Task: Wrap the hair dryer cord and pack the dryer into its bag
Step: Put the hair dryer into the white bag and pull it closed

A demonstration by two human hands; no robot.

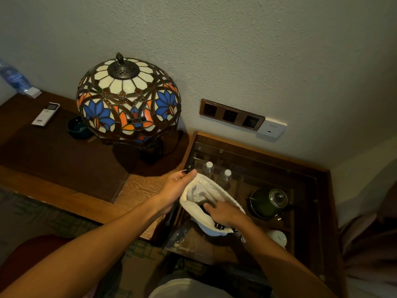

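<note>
A white drawstring bag (211, 188) hangs open over the glass-topped cabinet, its mouth facing me. My left hand (176, 188) grips the far rim of the bag, with a black cord toggle (189, 167) sticking out above the fingers. My right hand (223, 212) rests at the near rim, fingers reaching into the opening onto something dark (204, 208) that is mostly hidden inside. Whether that dark thing is the hair dryer I cannot tell. A second black toggle (219, 226) hangs at the near rim under my right hand.
A stained-glass lamp (127, 98) stands on the wooden desk (64, 160) to the left, with a remote (45, 114) and dark ashtray (77, 127). Under the cabinet's glass top (305, 175) are two water bottles (217, 172), a green kettle (269, 203) and a white cup (278, 237). Wall sockets (232, 115) sit above.
</note>
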